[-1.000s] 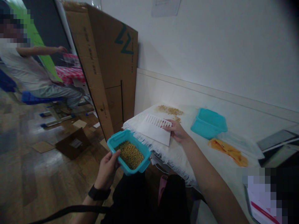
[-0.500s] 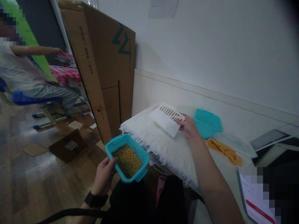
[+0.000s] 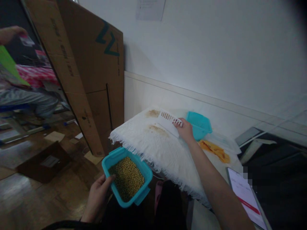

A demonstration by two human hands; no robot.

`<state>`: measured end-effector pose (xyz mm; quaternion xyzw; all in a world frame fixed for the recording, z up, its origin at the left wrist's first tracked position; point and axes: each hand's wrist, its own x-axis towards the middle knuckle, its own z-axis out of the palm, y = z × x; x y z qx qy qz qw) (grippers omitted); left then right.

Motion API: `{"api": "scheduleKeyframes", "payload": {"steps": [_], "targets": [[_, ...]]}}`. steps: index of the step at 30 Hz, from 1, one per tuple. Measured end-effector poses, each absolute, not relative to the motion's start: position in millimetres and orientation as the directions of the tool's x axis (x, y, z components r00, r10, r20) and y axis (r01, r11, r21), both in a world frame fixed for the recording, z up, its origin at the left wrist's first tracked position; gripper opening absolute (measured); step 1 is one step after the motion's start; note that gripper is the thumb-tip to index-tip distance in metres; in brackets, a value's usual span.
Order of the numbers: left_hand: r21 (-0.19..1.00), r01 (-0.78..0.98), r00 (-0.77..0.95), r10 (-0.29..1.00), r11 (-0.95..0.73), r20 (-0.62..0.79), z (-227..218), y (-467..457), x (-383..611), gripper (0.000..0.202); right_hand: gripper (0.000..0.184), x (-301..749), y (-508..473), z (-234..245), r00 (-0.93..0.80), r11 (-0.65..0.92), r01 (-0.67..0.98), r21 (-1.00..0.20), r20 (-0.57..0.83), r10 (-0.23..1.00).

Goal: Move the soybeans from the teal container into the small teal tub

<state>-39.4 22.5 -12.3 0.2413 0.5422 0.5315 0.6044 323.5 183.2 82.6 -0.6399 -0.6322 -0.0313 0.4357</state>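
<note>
My left hand (image 3: 99, 193) grips the near left rim of a turquoise plastic container (image 3: 144, 171), thumb over the edge. Small round yellow-green beans (image 3: 129, 177) lie inside it, and it sits just off the fringed edge of a white cloth (image 3: 163, 156). Pinched in my right hand (image 3: 185, 129) is a thin white plastic piece (image 3: 168, 124) with a row of slots along its far side. It is low over the cloth; whether it touches cannot be told. Two brownish patches of fine grains (image 3: 157, 129) show on the cloth beside it.
Behind my right hand stands another turquoise container (image 3: 199, 124), with an orange cloth (image 3: 214, 150) near it. A tablet-like screen (image 3: 247, 198) lies at the right. A tall cardboard box (image 3: 96, 64) rises at the left, beyond it a seated person (image 3: 31, 99). An open carton (image 3: 45, 159) is on the floor.
The white slotted piece has come down closer to the cloth, uncovering the brownish patches. The bean container appears lower and nearer to me. The view has swung right.
</note>
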Motion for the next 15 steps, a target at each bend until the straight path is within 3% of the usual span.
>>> {"api": "scheduleKeyframes", "payload": {"steps": [15], "targets": [[0.876, -0.364, -0.145, 0.909, 0.317, -0.390, -7, 20, -34, 0.017, 0.024, 301, 182, 86, 0.131, 0.269, 0.708, -0.653, 0.496, 0.859]]}}
